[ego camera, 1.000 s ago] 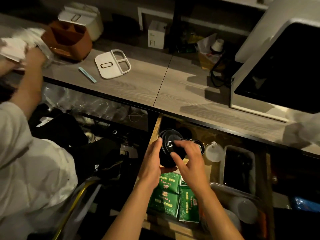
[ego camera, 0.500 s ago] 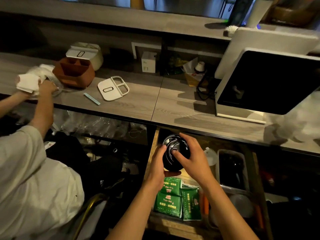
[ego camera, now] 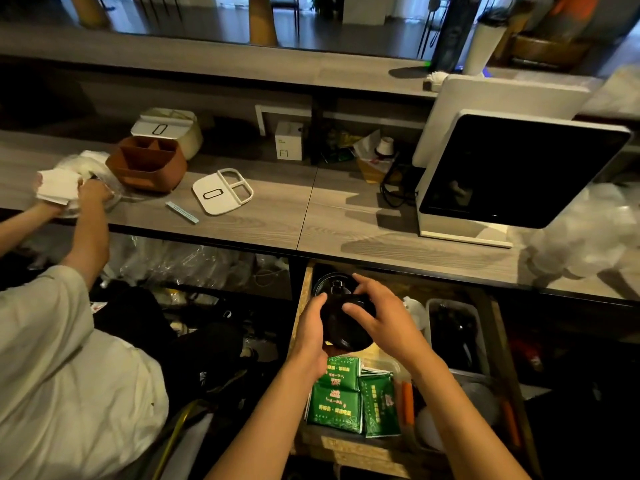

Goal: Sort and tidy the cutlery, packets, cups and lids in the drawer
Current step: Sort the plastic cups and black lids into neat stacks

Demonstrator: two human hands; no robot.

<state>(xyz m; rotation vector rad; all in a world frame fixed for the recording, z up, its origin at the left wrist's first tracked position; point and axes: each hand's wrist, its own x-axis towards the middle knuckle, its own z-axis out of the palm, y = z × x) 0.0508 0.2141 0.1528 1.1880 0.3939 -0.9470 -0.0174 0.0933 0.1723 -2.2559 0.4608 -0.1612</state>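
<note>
Both hands, the left hand (ego camera: 310, 336) and right hand (ego camera: 384, 322), grip a stack of black lids (ego camera: 344, 327) above the drawer (ego camera: 298, 306)'s back left corner, seemingly gathering lids; next, it needs setting down squarely.

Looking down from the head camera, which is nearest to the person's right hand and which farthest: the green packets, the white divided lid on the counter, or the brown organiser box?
Measured from the right hand:
1. Green packets, just below it in the drawer.
2. White divided lid, up on the counter to the left.
3. Brown organiser box, farther left on the counter.
</note>
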